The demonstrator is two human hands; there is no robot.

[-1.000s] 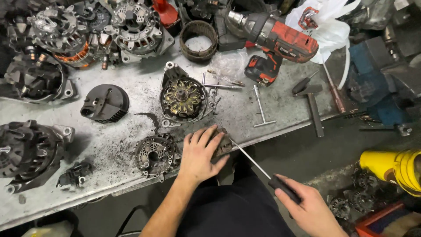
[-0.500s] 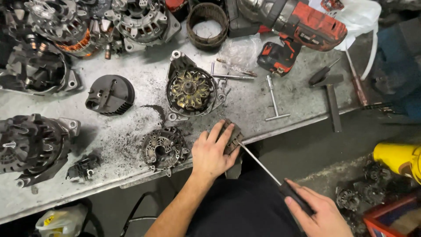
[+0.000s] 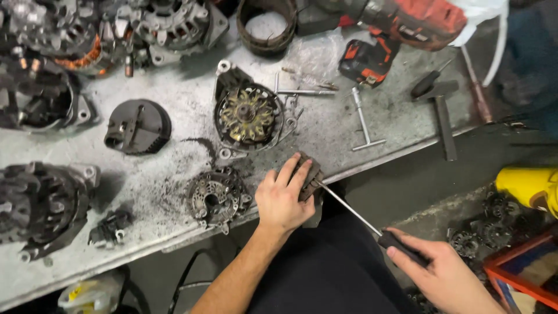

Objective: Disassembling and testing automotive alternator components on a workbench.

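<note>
Head view: left hand [image 3: 282,200] pins brown part [image 3: 308,174]; right hand [image 3: 439,273] grips screwdriver [image 3: 372,224].

One head-worn camera looks steeply down, close over the workbench [image 3: 349,134].

Below and left of our left hand [image 3: 283,200] we see a crumpled white bag [image 3: 93,295] with a yellow label [image 3: 74,292].

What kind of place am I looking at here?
Probably an auto-electrical repair shop: a grimy metal workbench strewn with stripped alternator housings, a red cordless drill, and the left hand steadying a small part while the right hand works a screwdriver.
</note>
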